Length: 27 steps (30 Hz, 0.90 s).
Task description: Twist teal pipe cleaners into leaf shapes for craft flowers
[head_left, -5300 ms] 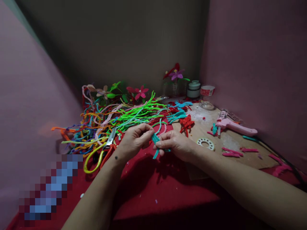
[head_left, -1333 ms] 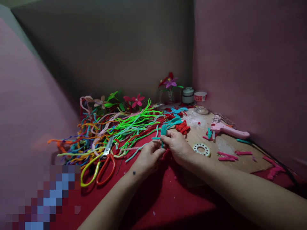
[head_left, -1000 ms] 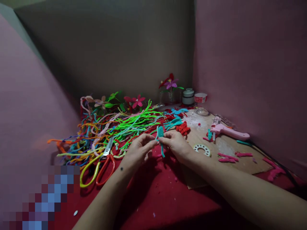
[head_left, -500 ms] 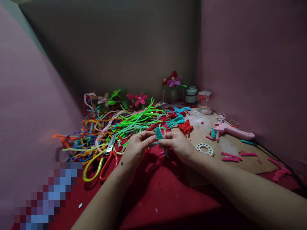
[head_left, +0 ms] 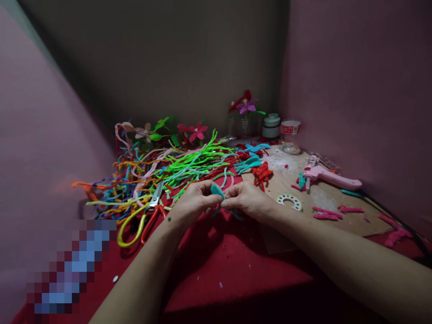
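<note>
A small teal fuzzy piece (head_left: 218, 192) is pinched between both hands above the red cloth (head_left: 232, 265). My left hand (head_left: 195, 198) grips it from the left, fingers closed. From the right, my right hand (head_left: 245, 198) pinches its lower end, with thin teal strands hanging below the fingers. Scissors (head_left: 155, 200) with yellow and red handles lie just left of my left wrist. Behind the hands spreads a heap of bright green pipe cleaners (head_left: 199, 157), mixed with many other colours to the left.
On a cardboard sheet (head_left: 303, 198) at the right lie a pink glue gun (head_left: 332, 177), a white ring with holes (head_left: 289, 202) and pink pieces (head_left: 327, 213). Fuzzy flowers (head_left: 198, 131), a grey-green jar (head_left: 272, 126) and a red-labelled cup (head_left: 290, 128) stand at the back.
The teal piece has tilted to the left between the fingers and moved slightly left. The camera view has shifted a little.
</note>
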Available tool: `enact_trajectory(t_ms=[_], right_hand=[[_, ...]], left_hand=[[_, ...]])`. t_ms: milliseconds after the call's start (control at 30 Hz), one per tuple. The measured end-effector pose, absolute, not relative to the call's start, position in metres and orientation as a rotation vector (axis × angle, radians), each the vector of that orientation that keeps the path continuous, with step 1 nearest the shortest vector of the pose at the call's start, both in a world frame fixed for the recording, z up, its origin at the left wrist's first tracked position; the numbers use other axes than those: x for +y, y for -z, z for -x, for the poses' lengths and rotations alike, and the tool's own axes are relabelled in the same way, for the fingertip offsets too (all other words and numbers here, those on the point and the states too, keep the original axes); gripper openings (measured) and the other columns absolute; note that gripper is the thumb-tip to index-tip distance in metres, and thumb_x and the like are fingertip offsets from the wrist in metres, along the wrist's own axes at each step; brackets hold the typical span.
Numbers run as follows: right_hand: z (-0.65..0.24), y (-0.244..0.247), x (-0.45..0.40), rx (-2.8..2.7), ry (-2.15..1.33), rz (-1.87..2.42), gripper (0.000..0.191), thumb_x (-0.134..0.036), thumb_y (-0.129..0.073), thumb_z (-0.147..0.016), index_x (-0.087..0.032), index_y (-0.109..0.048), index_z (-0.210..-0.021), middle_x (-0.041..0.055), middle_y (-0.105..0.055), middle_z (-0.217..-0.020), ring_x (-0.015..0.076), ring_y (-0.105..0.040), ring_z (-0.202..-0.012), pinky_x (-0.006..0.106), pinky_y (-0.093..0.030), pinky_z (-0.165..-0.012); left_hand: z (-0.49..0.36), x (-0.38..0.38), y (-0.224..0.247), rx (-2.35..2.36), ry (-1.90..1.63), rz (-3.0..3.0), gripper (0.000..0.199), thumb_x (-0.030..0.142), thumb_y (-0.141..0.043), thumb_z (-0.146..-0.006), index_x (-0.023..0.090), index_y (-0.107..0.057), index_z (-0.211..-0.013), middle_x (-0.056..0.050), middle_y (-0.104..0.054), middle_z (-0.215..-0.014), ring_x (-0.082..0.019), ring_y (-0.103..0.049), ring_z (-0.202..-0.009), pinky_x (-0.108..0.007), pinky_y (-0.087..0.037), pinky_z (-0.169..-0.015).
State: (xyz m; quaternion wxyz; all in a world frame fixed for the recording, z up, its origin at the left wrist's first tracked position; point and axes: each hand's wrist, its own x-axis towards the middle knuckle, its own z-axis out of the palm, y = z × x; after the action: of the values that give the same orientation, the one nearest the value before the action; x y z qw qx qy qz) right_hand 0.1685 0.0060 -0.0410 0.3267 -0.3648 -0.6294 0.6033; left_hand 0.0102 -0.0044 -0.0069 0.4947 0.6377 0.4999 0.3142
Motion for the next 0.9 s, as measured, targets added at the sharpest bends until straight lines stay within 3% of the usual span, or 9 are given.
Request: enact_trajectory(t_ms=[133,333,900], right_hand=[[-0.169,0.038,0.005,-1.802,-1.577,0.968,0.009,-0.015,-0.058,-0.06,-0.012,-0.054,-0.052,-0.0054,-0.043,-0.042,0.004,-0.033,-0.037,0.02,-0.023,-0.038],[-0.172,0.031,0.003,-1.836,-1.623,0.93,0.014,-0.018,-0.059,-0.062,-0.013,-0.052,-0.051,-0.007,-0.038,-0.04,0.0033,-0.03,-0.035,0.02,-0.021,-0.037],[-0.172,0.036,0.006,-1.829,-1.624,0.987,0.008,-0.015,-0.058,-0.061,-0.011,-0.058,-0.055,-0.0051,-0.044,-0.04,0.0041,-0.032,-0.034,0.019,-0.024,-0.034]], left_hand=[[-0.007,-0.006,0.007,1.18,-0.636,-1.543,0.013,0.011,-0.058,-0.061,0.015,-0.055,-0.073,0.004,-0.054,-0.05,-0.006,-0.042,-0.039,-0.018,-0.031,-0.041],[0.0,-0.008,0.005,1.004,-0.556,-1.423,0.016,0.012,-0.059,-0.064,0.014,-0.056,-0.079,0.0,-0.061,-0.059,-0.01,-0.052,-0.045,-0.023,-0.042,-0.048],[-0.011,-0.007,0.01,1.114,-0.669,-1.357,0.01,0.01,-0.06,-0.058,0.012,-0.054,-0.065,0.0,-0.058,-0.049,-0.01,-0.05,-0.039,-0.023,-0.041,-0.041]])
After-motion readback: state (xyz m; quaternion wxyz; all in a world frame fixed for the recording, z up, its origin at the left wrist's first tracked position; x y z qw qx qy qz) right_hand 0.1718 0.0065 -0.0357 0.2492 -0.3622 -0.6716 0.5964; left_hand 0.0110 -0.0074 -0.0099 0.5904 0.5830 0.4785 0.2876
